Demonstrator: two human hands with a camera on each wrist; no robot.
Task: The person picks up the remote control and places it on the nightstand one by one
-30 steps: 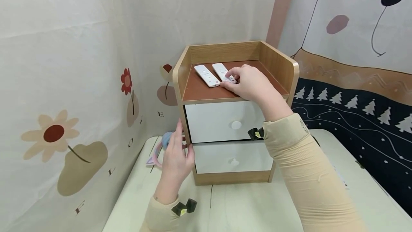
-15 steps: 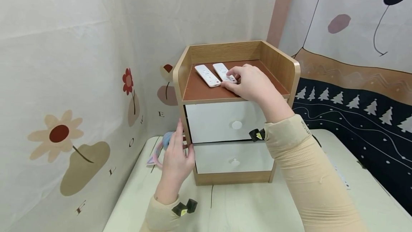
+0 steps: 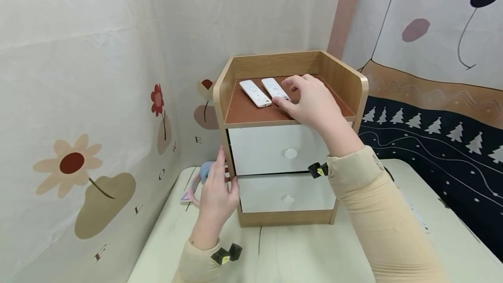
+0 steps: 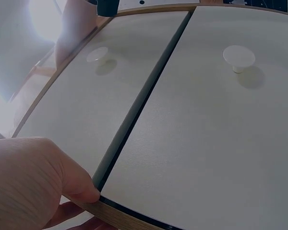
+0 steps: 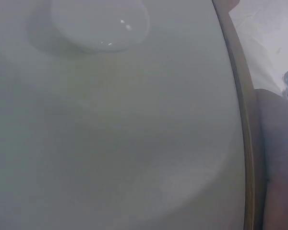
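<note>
Two white remote controls lie side by side on the brown top of a small wooden cabinet (image 3: 285, 218). My right hand (image 3: 312, 101) is over the right remote (image 3: 275, 88), its thumb at the near end and its fingers arched up off it. The left remote (image 3: 255, 94) lies untouched beside it. My left hand (image 3: 217, 195) rests against the cabinet's left side, fingers extended along it and thumb at the front edge. In the left wrist view the thumb (image 4: 84, 187) sits by the gap between the upper drawer (image 3: 259, 147) and lower drawer (image 3: 259, 193), both white with round knobs.
Raised wooden walls border the cabinet top at the back and sides. A pink and blue headband-like item (image 3: 192, 191) lies left of the cabinet on the pale table (image 3: 291, 252). A white strip-like object (image 3: 421, 222) lies at the right, partly behind the sleeve. Printed cloth hangs around.
My right hand's fingers have lifted off the right remote and spread back to the right. Both remotes stay put, and my left hand keeps its place on the cabinet side.
</note>
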